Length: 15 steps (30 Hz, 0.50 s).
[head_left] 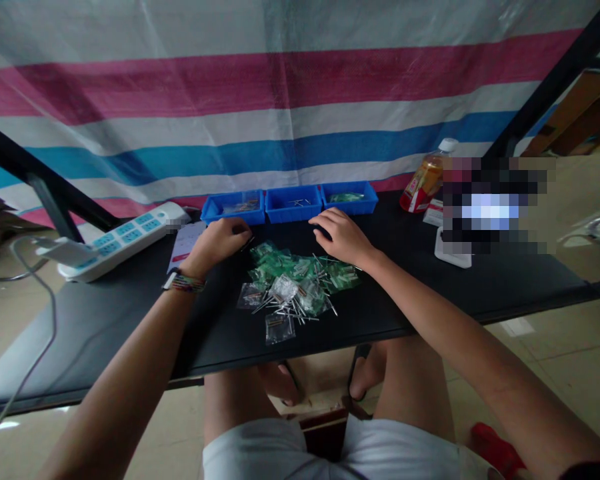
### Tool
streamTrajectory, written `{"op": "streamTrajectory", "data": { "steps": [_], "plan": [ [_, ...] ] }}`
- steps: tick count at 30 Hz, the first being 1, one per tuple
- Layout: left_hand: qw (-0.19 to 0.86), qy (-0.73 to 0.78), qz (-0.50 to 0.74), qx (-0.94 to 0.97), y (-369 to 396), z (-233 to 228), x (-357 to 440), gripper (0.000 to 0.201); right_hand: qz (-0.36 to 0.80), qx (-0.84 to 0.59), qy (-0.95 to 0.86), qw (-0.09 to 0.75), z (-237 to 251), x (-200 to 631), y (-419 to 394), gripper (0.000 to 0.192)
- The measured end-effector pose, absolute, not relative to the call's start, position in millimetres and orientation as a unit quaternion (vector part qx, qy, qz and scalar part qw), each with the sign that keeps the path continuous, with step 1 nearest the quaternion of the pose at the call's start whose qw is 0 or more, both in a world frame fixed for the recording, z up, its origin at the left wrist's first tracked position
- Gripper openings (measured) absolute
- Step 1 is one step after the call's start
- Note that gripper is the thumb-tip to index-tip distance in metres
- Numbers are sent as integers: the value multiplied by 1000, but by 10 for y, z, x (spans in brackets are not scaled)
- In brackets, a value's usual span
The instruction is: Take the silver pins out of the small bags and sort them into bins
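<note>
My left hand (221,241) is on the black tabletop, left of a loose pile and just in front of the left blue bin (233,217). Its fingers are loosely curved, the thumb is apart, and no held thing shows. My right hand (346,235) hovers or rests at the pile's far right edge, fingers bent and thumb apart, with nothing visible in it. The pile between them holds small green plastic bags (285,264), clear bags with small brownish pieces (279,329), and several thin metal rods (296,311).
The middle blue bin (294,213) holds a few rods; the right blue bin (353,207) holds green bags. At left lie a power strip (130,237) with a plugged-in cord and a paper card (183,245). A drink bottle (424,180) and a white device (453,253) stand right.
</note>
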<state>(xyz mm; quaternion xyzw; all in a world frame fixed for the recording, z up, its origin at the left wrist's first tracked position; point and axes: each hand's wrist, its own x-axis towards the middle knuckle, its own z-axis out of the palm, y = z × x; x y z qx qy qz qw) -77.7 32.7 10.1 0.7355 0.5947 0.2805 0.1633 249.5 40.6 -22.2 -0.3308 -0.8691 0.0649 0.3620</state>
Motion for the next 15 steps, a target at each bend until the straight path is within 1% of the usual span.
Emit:
{"op": "streamTrajectory", "data": {
  "steps": [3, 8, 12, 15],
  "plan": [
    [149, 592, 218, 761, 351, 95, -804, 19, 56, -330, -873, 353, -210, 2506, 412, 26],
    [132, 588, 211, 770, 389, 39, -727, 13, 63, -333, -877, 340, -196, 2491, 401, 24],
    [107, 574, 249, 773, 348, 76, -615, 16, 111, -331, -858, 377, -187, 2450, 391, 21],
    [142, 527, 308, 779, 241, 141, -456, 23, 195, -334, -819, 424, -176, 2392, 372, 15]
  ]
}}
